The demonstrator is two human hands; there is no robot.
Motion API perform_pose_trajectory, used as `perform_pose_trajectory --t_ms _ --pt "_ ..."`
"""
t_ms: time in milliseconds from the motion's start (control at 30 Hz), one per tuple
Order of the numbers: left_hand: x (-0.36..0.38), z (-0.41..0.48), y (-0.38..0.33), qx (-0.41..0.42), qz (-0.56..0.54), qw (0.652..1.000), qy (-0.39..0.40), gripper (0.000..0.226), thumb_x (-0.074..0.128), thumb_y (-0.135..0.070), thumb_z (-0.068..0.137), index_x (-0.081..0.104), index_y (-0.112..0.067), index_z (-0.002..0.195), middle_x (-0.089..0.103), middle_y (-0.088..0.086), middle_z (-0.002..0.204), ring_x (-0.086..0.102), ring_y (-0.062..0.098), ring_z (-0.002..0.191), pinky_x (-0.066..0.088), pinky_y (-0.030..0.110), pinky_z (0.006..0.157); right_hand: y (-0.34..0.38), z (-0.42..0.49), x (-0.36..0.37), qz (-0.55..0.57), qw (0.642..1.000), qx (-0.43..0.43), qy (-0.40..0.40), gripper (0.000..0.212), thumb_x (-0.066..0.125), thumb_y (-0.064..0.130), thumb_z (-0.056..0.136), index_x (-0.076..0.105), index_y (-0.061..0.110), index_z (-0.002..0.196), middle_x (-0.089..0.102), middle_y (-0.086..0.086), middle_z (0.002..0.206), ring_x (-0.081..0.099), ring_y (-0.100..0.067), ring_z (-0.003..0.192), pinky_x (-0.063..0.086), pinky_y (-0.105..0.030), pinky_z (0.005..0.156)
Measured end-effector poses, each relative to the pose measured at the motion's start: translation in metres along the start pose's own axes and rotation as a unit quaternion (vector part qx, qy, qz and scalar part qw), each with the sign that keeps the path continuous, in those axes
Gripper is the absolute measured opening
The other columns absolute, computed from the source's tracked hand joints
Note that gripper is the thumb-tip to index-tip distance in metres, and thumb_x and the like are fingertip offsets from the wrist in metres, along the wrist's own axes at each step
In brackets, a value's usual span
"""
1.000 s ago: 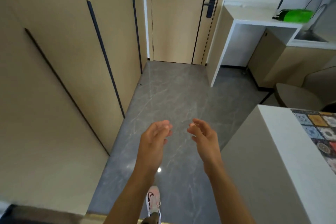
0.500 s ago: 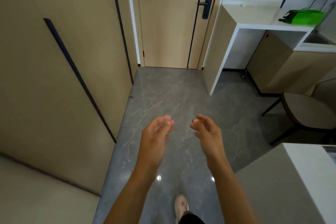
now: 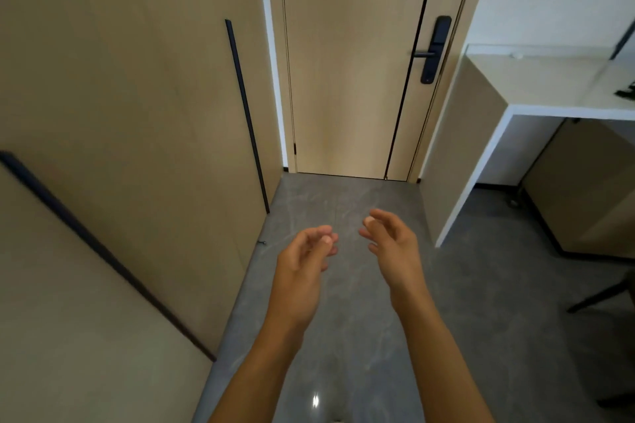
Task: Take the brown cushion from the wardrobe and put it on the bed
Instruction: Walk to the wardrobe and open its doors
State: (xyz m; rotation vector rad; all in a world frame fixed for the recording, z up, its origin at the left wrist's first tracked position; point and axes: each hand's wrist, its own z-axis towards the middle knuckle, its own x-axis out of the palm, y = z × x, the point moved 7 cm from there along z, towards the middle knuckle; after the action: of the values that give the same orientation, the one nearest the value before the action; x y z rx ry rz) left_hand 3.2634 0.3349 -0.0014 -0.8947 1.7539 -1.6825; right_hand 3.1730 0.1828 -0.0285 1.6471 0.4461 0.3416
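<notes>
The tan wardrobe fills the left side, its doors closed, with long dark strip handles. The brown cushion and the bed are out of sight. My left hand is held out over the grey floor, fingers loosely curled and apart, holding nothing. My right hand is beside it, a palm's width to the right, also loosely curled and empty. Both hands hover right of the wardrobe front, apart from it.
A tan entrance door with a black lock handle closes the corridor ahead. A white-edged counter with a side panel stands at right. A dark chair leg shows at the right edge. Grey marble floor runs between.
I have walked forward along the wardrobe toward the door; the low counter at right and the chair have slid out of view. Both hands stay raised, empty, in much the same pose.
</notes>
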Motion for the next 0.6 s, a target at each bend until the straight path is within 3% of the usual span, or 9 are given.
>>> perform_pose_trajectory --t_ms 300,600 --pt "0.044 0.175 0.002 -0.024 -0.012 1.000 0.002 0.021 0.053 -0.018 0.104 0.071 -0.017 0.115 0.077 -0.001 0.111 0.073 0.014 0.106 0.054 0.034 0.096 0.011 0.165 0.029 -0.018 0.999 0.027 0.010 0.031 0.062 0.026 0.101 0.063 0.018 0.131 0.070 -0.004 0.125 0.069 -0.017 0.112 0.051 -0.043 0.106" --pt "0.105 0.397 -0.022 -0.024 -0.031 0.997 0.067 0.023 0.051 -0.020 0.105 0.070 -0.017 0.119 0.077 -0.001 0.114 0.073 0.011 0.106 0.054 0.035 0.100 0.058 0.366 0.048 -0.034 0.999 0.009 -0.037 0.027 0.062 0.023 0.101 0.066 0.014 0.125 0.073 -0.006 0.118 0.071 -0.016 0.108 0.052 -0.039 0.103"
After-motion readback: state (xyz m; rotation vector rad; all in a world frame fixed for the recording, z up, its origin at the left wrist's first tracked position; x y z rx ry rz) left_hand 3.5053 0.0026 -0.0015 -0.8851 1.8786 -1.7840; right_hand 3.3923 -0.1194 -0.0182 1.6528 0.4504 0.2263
